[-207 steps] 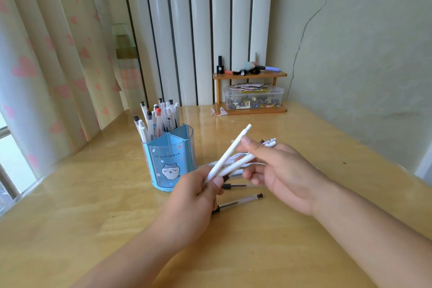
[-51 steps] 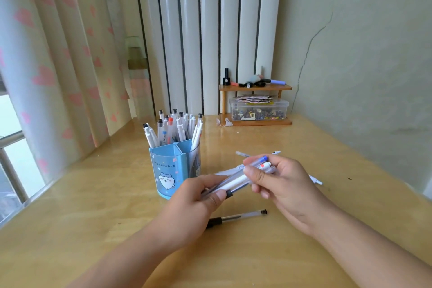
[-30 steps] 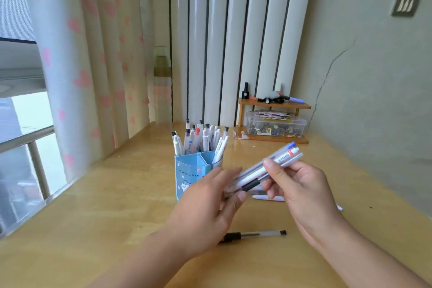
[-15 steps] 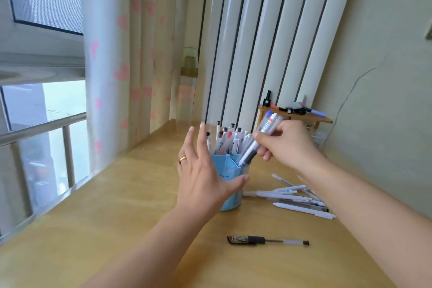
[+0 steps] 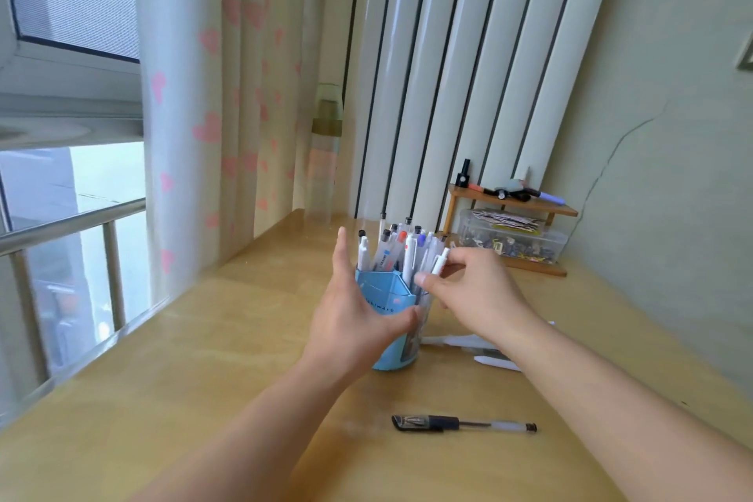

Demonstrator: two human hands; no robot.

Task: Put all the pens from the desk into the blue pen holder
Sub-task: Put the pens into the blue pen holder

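Observation:
The blue pen holder (image 5: 385, 300) stands on the wooden desk (image 5: 195, 363), packed with several pens (image 5: 393, 249). My left hand (image 5: 350, 314) cups its left side, thumb across the front and fingers pointing up. My right hand (image 5: 476, 293) is at the holder's right compartment, pinching the tops of a few white pens (image 5: 439, 262) that stand inside it. A black-capped clear pen (image 5: 460, 423) lies on the desk near me. White pens (image 5: 452, 340) lie to the right of the holder, partly hidden by my right forearm.
A small wooden shelf (image 5: 525, 209) with markers stands at the back right, over a clear box (image 5: 509, 242) of small items. A heart-patterned curtain (image 5: 212, 114) and a window rail (image 5: 61, 224) run along the left edge. White vertical panels stand behind.
My right hand has lowered the bundle of pens into the holder's right compartment and sits lower, at their tops. My left hand stays on the holder. The camera has moved closer.

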